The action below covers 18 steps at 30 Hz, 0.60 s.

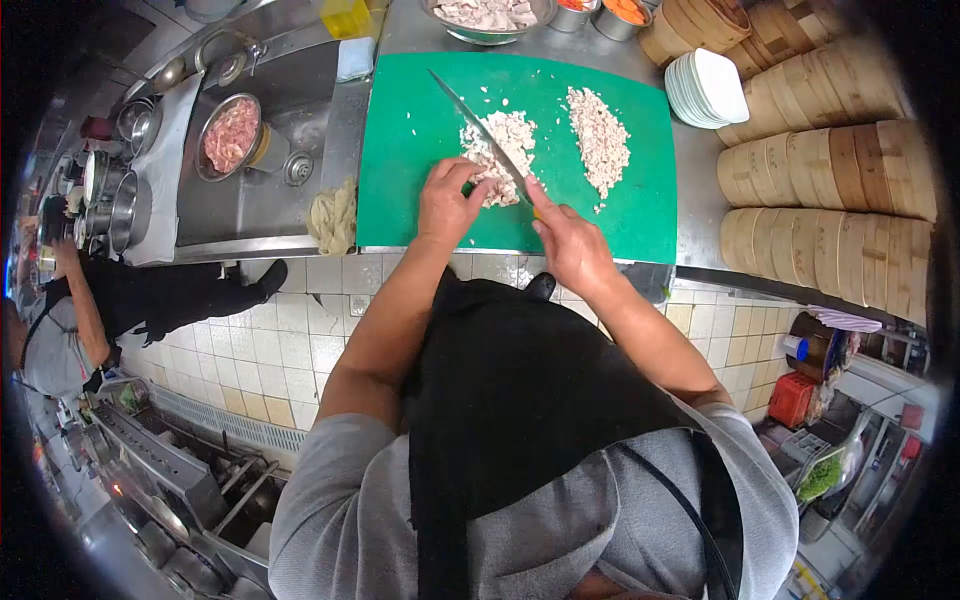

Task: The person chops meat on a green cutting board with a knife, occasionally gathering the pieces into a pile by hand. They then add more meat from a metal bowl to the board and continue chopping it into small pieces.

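Note:
My right hand is closed around the handle of a long kitchen knife. Its blade points up and left, lying across a pile of pale chopped meat on the green cutting board. Left of the blade, my left hand rests at the near edge of that pile, fingers curled in on the pieces. The blade partly covers the meat. A second, narrower pile of finely chopped pale meat lies on the right part of the board.
Left is a sink with a bowl of raw meat; a crumpled cloth lies beside the board. Behind stands a bowl of pale slices. White plates and bamboo steamers stand right. Another person works far left.

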Available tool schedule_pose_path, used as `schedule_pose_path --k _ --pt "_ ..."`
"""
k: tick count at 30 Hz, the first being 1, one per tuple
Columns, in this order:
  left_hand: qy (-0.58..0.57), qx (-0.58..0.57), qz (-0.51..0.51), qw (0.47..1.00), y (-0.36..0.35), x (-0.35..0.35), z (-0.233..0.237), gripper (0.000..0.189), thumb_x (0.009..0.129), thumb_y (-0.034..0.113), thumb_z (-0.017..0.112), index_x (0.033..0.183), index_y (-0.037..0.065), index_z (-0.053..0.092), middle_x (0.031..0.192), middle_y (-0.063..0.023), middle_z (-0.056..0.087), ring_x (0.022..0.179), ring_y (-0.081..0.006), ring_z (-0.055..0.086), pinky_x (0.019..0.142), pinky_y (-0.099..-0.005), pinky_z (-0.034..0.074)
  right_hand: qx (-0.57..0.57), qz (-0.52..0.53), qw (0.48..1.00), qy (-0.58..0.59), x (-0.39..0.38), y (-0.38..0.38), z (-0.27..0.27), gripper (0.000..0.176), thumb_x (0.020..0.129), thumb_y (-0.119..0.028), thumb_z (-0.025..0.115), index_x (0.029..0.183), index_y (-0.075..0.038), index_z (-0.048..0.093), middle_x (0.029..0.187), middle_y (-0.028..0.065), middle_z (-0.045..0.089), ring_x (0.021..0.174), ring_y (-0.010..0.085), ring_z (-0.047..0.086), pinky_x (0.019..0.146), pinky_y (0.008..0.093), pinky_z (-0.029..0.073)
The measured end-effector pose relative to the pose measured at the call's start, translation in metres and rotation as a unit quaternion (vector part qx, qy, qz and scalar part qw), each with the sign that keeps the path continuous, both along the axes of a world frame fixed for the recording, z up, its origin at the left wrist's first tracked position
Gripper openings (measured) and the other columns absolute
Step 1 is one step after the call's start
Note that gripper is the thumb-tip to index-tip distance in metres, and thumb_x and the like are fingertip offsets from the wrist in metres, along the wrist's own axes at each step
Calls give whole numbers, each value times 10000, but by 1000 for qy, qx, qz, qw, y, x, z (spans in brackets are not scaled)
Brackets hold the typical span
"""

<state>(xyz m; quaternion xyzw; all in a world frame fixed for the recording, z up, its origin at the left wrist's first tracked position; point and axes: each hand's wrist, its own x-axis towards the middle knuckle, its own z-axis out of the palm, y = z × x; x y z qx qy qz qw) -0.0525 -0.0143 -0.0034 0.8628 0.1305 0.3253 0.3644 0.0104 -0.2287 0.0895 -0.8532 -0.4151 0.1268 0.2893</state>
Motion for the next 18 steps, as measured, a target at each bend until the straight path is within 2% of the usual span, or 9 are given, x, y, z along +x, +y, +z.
schedule_pose_path --k 1,3,7,9,10,12,15,18 --pt "1 -1 1 1000 -1 -3 2 243 788 141 857 994 82 743 1065 -95 708 1002 -327 670 891 -417 556 -1 1 1000 1 1 -2 -8 693 983 -126 600 1617 -245 346 959 242 679 837 449 683 776 532 562" --pt "4 14 -22 1000 -1 -9 5 241 782 146 867 984 84 750 1090 -85 705 1019 -316 667 901 -408 556 -107 31 994 0 4 -4 -24 691 977 -128 613 1610 -251 364 961 239 681 845 445 687 776 534 564" --pt "5 45 -26 999 1 -16 0 239 773 135 870 978 83 759 1078 -82 709 1029 -307 663 891 -407 557 -82 22 996 -13 1 -6 -17 688 974 -129 619 1605 -257 377 961 236 683 836 442 690 768 535 566" --pt "15 48 -25 998 5 -13 -1 227 771 120 865 971 80 764 1061 -80 715 1014 -304 666 872 -406 559 -10 11 1000 -7 -2 -4 -16 683 975 -123 618 1601 -260 382 955 236 680 821 447 686 755 538 565" --pt "16 47 -23 998 5 -14 -2 227 771 120 865 971 80 764 1061 -80 715 1014 -304 666 872 -406 559 -10 12 1000 -6 -2 -5 -19 683 975 -123 618 1601 -260 382 955 236 680 821 447 686 755 538 565" --pt "8 51 -26 998 6 -13 -3 202 770 103 858 949 77 769 1045 -83 720 989 -306 669 847 -406 563 -91 29 995 -15 2 -4 -23 676 975 -115 618 1596 -255 390 941 238 676 805 452 679 746 541 561" --pt "3 60 -25 998 7 -14 -6 181 772 86 850 935 78 771 1035 -84 724 968 -306 674 830 -403 567 -31 19 999 -14 1 -3 -10 676 976 -110 618 1595 -256 391 933 240 672 799 453 675 740 545 558" --pt "-2 60 -21 998 7 -13 -8 171 772 75 845 926 82 773 1026 -83 726 965 -302 677 826 -402 568 -19 24 999 -19 -1 -4 -20 682 975 -107 618 1597 -264 388 932 241 670 797 451 676 739 543 558"
